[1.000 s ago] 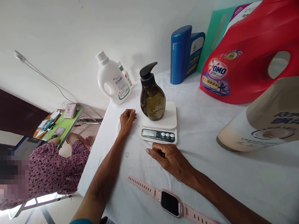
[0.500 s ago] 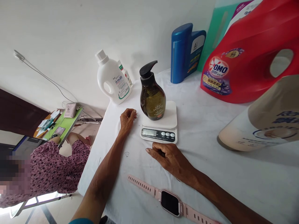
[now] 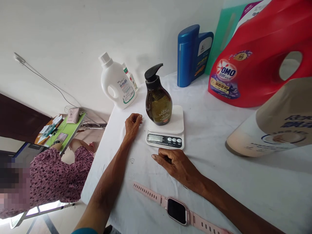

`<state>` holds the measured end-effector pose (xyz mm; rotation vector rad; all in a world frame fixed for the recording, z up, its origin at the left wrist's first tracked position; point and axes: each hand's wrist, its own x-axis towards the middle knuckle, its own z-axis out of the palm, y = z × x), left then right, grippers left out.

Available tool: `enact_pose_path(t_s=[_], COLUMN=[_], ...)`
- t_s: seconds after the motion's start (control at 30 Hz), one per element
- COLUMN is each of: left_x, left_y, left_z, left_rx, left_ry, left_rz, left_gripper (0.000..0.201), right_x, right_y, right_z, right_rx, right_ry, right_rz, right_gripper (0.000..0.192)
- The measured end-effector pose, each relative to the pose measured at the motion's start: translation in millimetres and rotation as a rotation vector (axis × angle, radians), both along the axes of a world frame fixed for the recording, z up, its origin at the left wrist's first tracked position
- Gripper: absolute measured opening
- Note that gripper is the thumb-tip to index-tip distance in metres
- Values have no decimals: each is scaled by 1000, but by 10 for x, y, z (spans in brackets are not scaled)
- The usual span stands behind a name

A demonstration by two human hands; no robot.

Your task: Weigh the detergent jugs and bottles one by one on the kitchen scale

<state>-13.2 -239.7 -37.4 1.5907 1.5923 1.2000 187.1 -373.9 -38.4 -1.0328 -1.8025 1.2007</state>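
Observation:
A dark brown pump bottle [image 3: 159,105] stands upright on the white kitchen scale [image 3: 177,122], its black spout pointing right. The scale's display and round buttons face me. Resting on the white cloth left of the scale is my left hand [image 3: 133,125], fingers curled in and apart from the bottle. My right hand [image 3: 176,164] lies loosely closed on the cloth just in front of the scale, thumb pointing left. Neither hand visibly holds anything. Below my right hand a pink smartwatch [image 3: 176,211] lies flat with its strap spread out.
A white detergent jug [image 3: 118,83] with a smaller bottle beside it stands at the back left. Along the right are a blue bottle [image 3: 187,57], a red OMO jug [image 3: 258,61] and a beige-and-white bottle [image 3: 273,126]. A person [image 3: 56,172] sits left by a green table [image 3: 77,118].
Both hands, the bottle and the scale hold their places. Only a very slight shift of the camera view shows.

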Motion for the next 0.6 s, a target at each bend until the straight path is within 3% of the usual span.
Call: enact_pose_path(t_s=[0.6], left_x=[32], left_y=[-109], left_z=[131], left_rx=[72], left_ry=[-65], left_rz=[-120], left_gripper=[54], right_x=[-9], right_y=[12], right_z=[-39], right_rx=[-20], right_ry=[36], right_rz=[11], right_gripper=[49])
